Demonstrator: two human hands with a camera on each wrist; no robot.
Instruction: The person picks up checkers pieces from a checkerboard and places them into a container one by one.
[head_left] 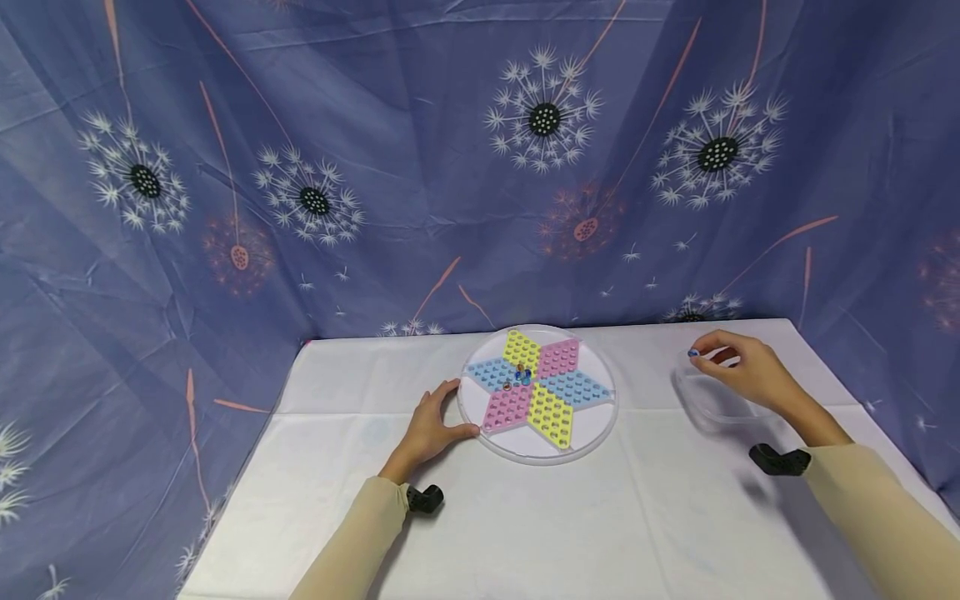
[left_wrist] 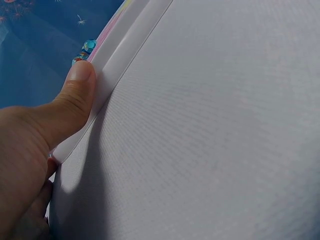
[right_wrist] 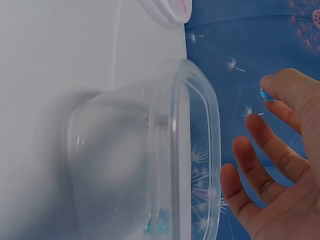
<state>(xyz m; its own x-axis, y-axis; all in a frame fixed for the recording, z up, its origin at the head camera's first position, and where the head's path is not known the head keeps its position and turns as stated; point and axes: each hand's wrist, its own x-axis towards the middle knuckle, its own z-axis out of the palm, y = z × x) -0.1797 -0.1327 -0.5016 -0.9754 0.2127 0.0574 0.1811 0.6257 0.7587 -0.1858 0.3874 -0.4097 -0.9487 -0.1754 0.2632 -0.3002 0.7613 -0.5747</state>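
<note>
A round white Chinese checkers board (head_left: pixel 592 425) lies on the table, its star of pink, yellow and blue points dotted with holes. Several glass marbles (head_left: pixel 522 376) sit together left of the star's middle. My left hand (head_left: pixel 429 429) holds the board's left edge, thumb against the rim (left_wrist: pixel 107 75) and the other fingers farther round the side. Between thumb and index finger, my right hand (head_left: pixel 738 367) pinches a blue marble (right_wrist: pixel 266 94) above a clear plastic container (head_left: pixel 723 417); its other three fingers are spread. Inside the container, a turquoise marble (right_wrist: pixel 158 226) shows through the wall.
White cloth (head_left: pixel 555 533) covers the table. Behind it hangs a blue curtain (head_left: pixel 427 167) with dandelion prints, close to the table's back edge. The container stands near the table's right side, apart from the board.
</note>
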